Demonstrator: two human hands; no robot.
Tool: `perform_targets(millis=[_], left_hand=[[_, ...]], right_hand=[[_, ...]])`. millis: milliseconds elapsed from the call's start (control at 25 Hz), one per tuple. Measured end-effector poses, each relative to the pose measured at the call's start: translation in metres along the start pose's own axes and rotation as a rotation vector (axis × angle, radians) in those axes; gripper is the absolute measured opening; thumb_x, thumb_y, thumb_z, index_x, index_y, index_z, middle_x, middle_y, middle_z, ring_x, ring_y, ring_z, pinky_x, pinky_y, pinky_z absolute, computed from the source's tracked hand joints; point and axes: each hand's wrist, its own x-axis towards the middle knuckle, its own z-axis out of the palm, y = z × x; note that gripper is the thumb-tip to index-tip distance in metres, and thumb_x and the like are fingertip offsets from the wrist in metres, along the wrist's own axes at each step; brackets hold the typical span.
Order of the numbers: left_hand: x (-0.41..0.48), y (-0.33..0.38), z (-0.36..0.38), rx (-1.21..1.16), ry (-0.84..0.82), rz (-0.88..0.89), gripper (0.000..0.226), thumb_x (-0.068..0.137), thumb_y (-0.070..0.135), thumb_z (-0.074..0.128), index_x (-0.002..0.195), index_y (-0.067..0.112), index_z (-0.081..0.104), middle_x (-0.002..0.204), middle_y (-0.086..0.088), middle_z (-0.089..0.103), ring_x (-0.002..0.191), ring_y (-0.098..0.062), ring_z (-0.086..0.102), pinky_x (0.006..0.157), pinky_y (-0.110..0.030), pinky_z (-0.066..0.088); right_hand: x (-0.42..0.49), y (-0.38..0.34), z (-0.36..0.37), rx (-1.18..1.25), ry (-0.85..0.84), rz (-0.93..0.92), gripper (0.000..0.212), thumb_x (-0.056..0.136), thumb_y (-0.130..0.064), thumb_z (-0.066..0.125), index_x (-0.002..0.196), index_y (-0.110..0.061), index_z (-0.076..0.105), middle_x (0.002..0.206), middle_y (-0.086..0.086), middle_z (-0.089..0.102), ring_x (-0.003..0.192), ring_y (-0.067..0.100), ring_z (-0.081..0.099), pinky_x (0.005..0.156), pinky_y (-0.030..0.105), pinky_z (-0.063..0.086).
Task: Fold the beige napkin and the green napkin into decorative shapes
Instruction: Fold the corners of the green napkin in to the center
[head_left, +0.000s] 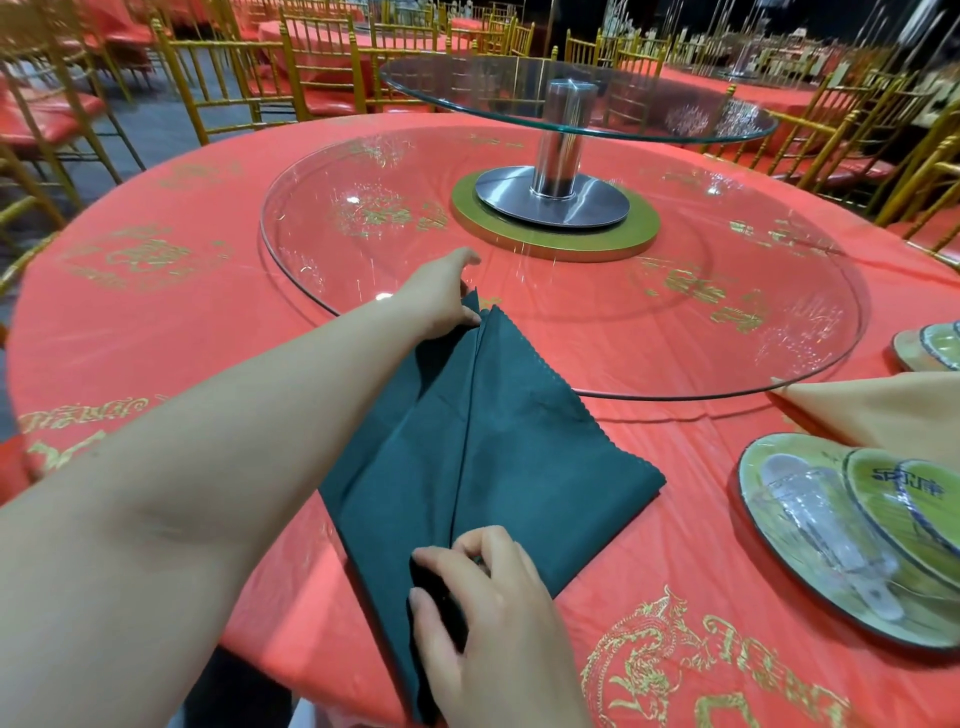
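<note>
Head view: green napkin (498, 457) folded on red tablecloth (182, 338), left hand (441, 293) pinching its far tip, right hand (488, 618) pinching the near corner, beige napkin (883, 415) well apart.

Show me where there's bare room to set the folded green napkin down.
Free: the red tablecloth left of the green napkin, out to the table edge; the strip between napkin and near plate, over the gold dragon print; the lower glass turntable, near half. Crowded: the right side, around that plate and the beige napkin.
</note>
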Motion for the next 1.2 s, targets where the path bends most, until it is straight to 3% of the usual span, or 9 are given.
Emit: perform_targets(millis=[160, 320, 440, 560, 720, 840, 920, 1040, 1200], left_hand=[[-0.014, 0.001, -0.003, -0.105, 0.004, -0.011, 0.057, 0.089, 0.018, 0.058, 0.139, 0.019, 0.032, 0.136, -0.007, 0.047, 0.119, -0.024, 0.048, 0.096, -0.033, 0.035], [-0.073, -0.012, -0.011, 0.207, 0.051, 0.076, 0.047, 0.094, 0.034, 0.044, 0.139, 0.025, 0.032, 0.145, 0.0, 0.036, 0.138, -0.024, 0.022, 0.111, -0.053, 0.002], [-0.152, -0.021, -0.011, 0.094, -0.025, 0.337, 0.043, 0.09, 0.035, 0.038, 0.129, 0.017, 0.047, 0.132, -0.003, 0.051, 0.129, -0.018, 0.035, 0.11, -0.032, 0.02], [-0.221, -0.03, -0.007, 0.18, -0.143, 0.487, 0.041, 0.094, 0.041, 0.032, 0.122, 0.018, 0.05, 0.12, 0.001, 0.058, 0.112, -0.011, 0.046, 0.097, -0.03, 0.033], [-0.259, -0.031, 0.006, 0.331, -0.343, 0.38, 0.071, 0.084, 0.066, 0.014, 0.145, 0.032, 0.0, 0.153, 0.015, -0.002, 0.138, 0.001, -0.014, 0.111, -0.02, -0.013], [-0.262, -0.028, 0.015, 0.408, -0.344, 0.329, 0.072, 0.079, 0.067, 0.007, 0.139, 0.034, -0.017, 0.148, 0.019, -0.021, 0.134, 0.001, -0.027, 0.107, -0.023, -0.024], [-0.265, -0.03, 0.018, 0.415, -0.29, 0.342, 0.073, 0.081, 0.066, 0.006, 0.142, 0.031, -0.013, 0.149, 0.016, -0.018, 0.137, -0.005, -0.022, 0.108, -0.025, -0.022], [-0.268, -0.027, 0.018, 0.442, -0.235, 0.363, 0.075, 0.081, 0.063, 0.007, 0.145, 0.026, -0.007, 0.151, 0.012, -0.013, 0.139, -0.012, -0.018, 0.108, -0.026, -0.024], [-0.267, -0.017, 0.015, 0.483, -0.308, 0.317, 0.074, 0.083, 0.066, 0.005, 0.143, 0.028, -0.017, 0.149, 0.013, -0.023, 0.137, -0.01, -0.026, 0.103, -0.024, -0.026]], right_hand=[[0.0, -0.001, -0.002, 0.0, 0.014, 0.008, 0.021, 0.076, -0.036, 0.051, 0.096, -0.031, 0.054, 0.087, -0.011, 0.053, 0.076, 0.005, 0.051, 0.078, 0.02, 0.037], [0.002, -0.001, -0.004, 0.066, 0.05, 0.055, 0.026, 0.077, -0.017, 0.041, 0.1, -0.027, 0.05, 0.092, -0.009, 0.054, 0.085, 0.007, 0.048, 0.084, 0.023, 0.033], [0.001, 0.001, -0.006, 0.205, 0.068, 0.164, 0.037, 0.068, -0.01, 0.03, 0.097, -0.033, 0.038, 0.091, -0.013, 0.045, 0.084, 0.007, 0.043, 0.079, 0.02, 0.032], [0.0, 0.001, -0.007, 0.264, 0.03, 0.205, 0.053, 0.062, 0.001, 0.032, 0.093, -0.042, 0.028, 0.092, -0.019, 0.04, 0.084, 0.008, 0.041, 0.079, 0.021, 0.032], [0.004, -0.003, -0.013, 0.287, -0.066, 0.243, 0.05, 0.06, 0.002, 0.03, 0.094, -0.035, 0.033, 0.093, -0.02, 0.04, 0.09, 0.013, 0.045, 0.088, 0.031, 0.039], [0.004, 0.007, -0.043, 0.205, -0.355, 0.122, 0.041, 0.07, -0.011, 0.034, 0.097, -0.04, 0.038, 0.103, -0.025, 0.045, 0.107, 0.0, 0.045, 0.112, 0.034, 0.016], [0.001, 0.016, -0.064, 0.03, -0.574, -0.015, 0.038, 0.08, -0.04, 0.032, 0.116, -0.048, 0.034, 0.125, -0.036, 0.035, 0.128, -0.015, 0.021, 0.113, 0.023, -0.01], [-0.002, 0.026, -0.067, -0.185, -0.773, -0.066, 0.086, 0.066, -0.083, 0.0, 0.143, -0.044, 0.008, 0.146, -0.031, -0.006, 0.133, -0.012, -0.019, 0.109, 0.024, -0.019], [0.001, 0.02, -0.053, -0.281, -0.767, -0.082, 0.097, 0.059, -0.072, -0.023, 0.146, -0.031, -0.01, 0.146, -0.022, -0.02, 0.131, -0.006, -0.024, 0.11, 0.028, -0.017]])
